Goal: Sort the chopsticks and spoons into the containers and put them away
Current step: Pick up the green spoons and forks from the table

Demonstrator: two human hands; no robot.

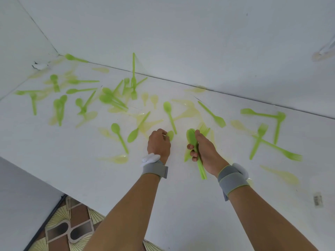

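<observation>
We are looking down at a smooth white table [181, 205] strewn with thin plastic cutlery, some pieces solid bright green, others a pale, see-through yellow. Our right hand [204, 151] is curling its fingers around a bundle of green spoons [193, 140], their rounded bowls sticking up past the thumb and their flat, narrow handles poking out below the palm toward six o'clock. Our left hand [158, 142] is closing thumb and fingertips on the bowl of a small green spoon [170, 135] lying on the table just beside the bundle, at about nine o'clock from it. Both wrists are wearing grey fabric bands with white plastic pieces strapped on. Behind the bundle, at one o'clock, pale fork tines [204, 127] are fanning out. A long-handled green spoon [169, 116] is lying at twelve o'clock from our left hand, and two more green spoons [118, 136] are resting at ten o'clock. Green forks [261, 140] are crossing each other at three o'clock, well apart from our hands. A dense scatter of spoons and forks [108, 98] is filling the far left toward the white wall [181, 33]. At seven o'clock a patterned floor [68, 229] is showing past the table edge. No chopsticks and no containers are showing anywhere.
</observation>
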